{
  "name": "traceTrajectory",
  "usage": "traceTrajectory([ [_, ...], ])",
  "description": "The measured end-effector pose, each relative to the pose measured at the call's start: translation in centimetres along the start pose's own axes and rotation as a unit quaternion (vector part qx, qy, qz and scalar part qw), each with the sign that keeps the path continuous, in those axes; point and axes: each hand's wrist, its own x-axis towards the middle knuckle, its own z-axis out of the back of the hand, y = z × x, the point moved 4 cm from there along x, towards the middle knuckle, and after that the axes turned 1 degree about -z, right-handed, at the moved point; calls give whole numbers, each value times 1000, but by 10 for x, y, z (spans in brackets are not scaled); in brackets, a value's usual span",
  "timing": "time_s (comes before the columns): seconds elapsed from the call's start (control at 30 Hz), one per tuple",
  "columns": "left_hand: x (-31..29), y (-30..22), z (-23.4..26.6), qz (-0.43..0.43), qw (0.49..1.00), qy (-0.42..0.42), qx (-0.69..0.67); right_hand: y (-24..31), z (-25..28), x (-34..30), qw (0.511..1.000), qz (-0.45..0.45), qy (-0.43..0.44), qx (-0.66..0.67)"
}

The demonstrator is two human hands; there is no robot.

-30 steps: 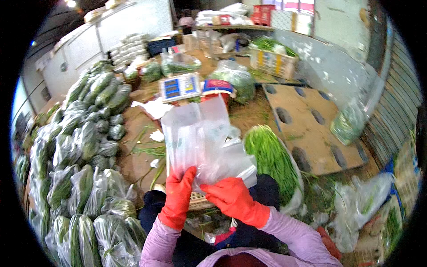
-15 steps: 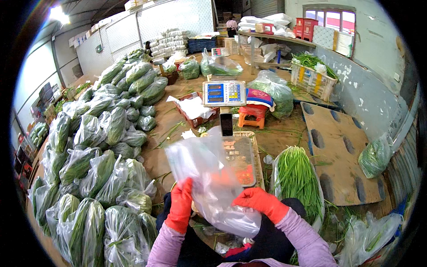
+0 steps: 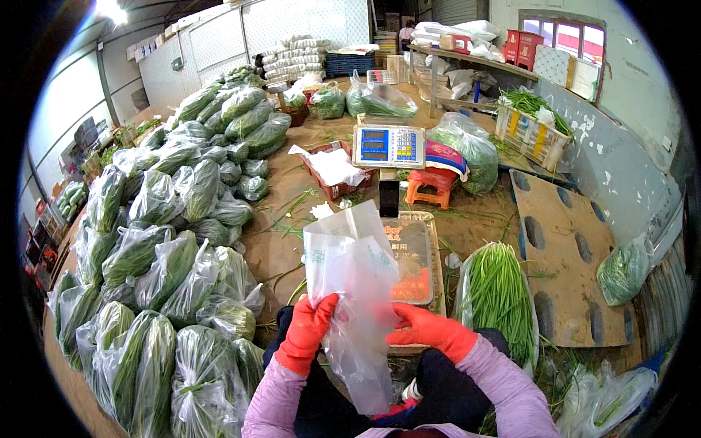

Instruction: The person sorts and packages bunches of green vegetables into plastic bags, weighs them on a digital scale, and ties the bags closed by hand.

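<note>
So my left hand [image 3: 308,332] and right hand [image 3: 429,330], both in red gloves, had their fingers pinched on a clear plastic bag [image 3: 355,292], held up over my lap right in front of the scale tray [image 3: 413,259]. Loose green stalks [image 3: 498,296] lay just right, packed bags [image 3: 168,270] piled left

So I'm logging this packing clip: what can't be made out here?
Head view only:
- Scale platform: partly hidden by the clear plastic bag.
- Left hand and right hand: gloves hide the fingers' grip in the bag folds.
- Scale display: digits too small.
- Far shelves: bent, blurred at rim.
</note>
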Motion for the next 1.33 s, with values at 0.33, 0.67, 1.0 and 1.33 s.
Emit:
traceTrajectory([
  [0.33, 2, 4, 15, -60, 963, -117, 235, 14, -8, 3, 973, -162, -130, 104],
  [0.67, -44, 51, -56, 145, 986, 75, -39, 11, -34, 5, 975, -8, -190, -110],
  [1.0, -43, 21, 90, 118, 939, -12, -322, -17, 247, -119, 633, -183, -550, -513],
  [1.33, -24, 24, 113, 14, 827, 33, 561, -9, 217, -61, 845, 114, -336, 401],
])
